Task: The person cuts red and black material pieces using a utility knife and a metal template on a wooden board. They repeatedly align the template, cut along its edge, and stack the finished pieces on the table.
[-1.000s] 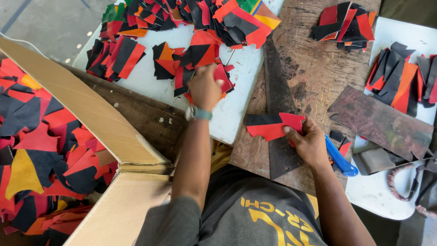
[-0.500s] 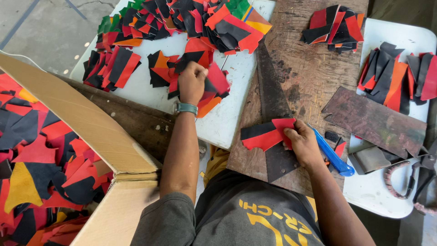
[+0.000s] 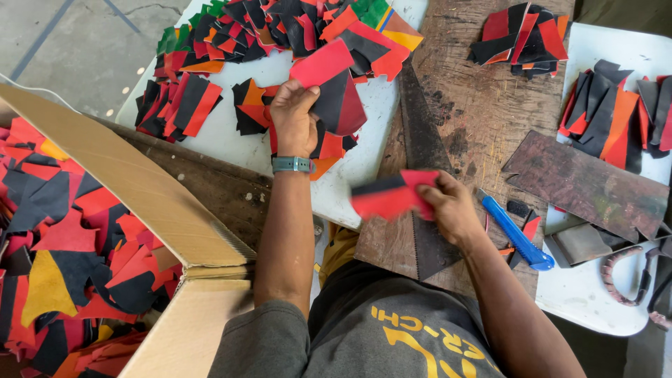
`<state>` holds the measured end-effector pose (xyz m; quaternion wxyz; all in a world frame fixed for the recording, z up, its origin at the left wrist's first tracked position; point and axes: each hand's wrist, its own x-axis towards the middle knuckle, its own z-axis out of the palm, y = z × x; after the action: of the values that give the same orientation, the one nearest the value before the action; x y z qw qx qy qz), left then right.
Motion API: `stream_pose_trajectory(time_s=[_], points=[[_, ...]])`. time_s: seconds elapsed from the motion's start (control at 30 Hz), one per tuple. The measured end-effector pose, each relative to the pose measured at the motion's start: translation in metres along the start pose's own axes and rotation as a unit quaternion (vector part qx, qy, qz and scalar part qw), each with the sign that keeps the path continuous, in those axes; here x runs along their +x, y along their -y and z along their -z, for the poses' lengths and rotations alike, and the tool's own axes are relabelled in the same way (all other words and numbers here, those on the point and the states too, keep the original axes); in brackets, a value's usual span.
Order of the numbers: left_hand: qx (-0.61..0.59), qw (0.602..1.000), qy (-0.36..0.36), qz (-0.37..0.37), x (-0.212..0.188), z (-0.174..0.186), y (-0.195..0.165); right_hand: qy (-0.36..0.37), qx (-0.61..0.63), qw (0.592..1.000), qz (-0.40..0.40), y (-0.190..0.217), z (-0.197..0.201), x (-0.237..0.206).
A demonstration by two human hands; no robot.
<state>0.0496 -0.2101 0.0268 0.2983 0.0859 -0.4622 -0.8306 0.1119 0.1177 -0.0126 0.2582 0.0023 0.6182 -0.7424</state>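
Scraps (image 3: 332, 94) of red and black leather now sit pinched and lifted in my left hand (image 3: 294, 115) above the white table (image 3: 231, 150), while my right hand (image 3: 451, 206), off the board (image 3: 476, 112), has raised its red piece (image 3: 392, 196), fingers pressed on it.

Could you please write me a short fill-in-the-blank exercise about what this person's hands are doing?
1. The left hand lifts red and black pieces off the ____ table.
2. The right hand holds a red and black piece over the ____ board.
3. The utility knife beside the right hand is ____.

Missing words: white; wooden; blue
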Motion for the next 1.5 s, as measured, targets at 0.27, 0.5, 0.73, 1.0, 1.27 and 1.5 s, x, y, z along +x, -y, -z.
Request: stream_pose_trajectory(time_s=[0.27,0.5,0.73,1.0,1.27,1.5], points=[[-0.141,0.975,0.096,0.141,-0.095,-0.04,0.05,0.009,0.134,0.987,0.088,0.016,-0.023,-0.003],[0.082,0.921,0.368,0.102,-0.121,-0.056,-0.01,-0.032,-0.207,0.964,0.164,0.037,0.027,-0.061],[0.448,0.752,0.479,0.062,-0.144,-0.087,0.039,-0.09,-0.383,0.9,0.189,0.062,0.058,-0.066],[-0.113,0.855,0.238,0.447,-0.118,-0.068,0.081,-0.248,-0.662,0.702,-0.088,0.114,0.177,-0.034],[-0.137,0.823,0.242,0.495,-0.112,-0.056,0.1,-0.18,-0.398,0.863,0.254,0.131,0.223,-0.07],[-0.194,0.795,0.314,0.481,-0.13,-0.098,0.079,-0.077,-0.391,0.89,0.221,0.14,0.158,-0.072]])
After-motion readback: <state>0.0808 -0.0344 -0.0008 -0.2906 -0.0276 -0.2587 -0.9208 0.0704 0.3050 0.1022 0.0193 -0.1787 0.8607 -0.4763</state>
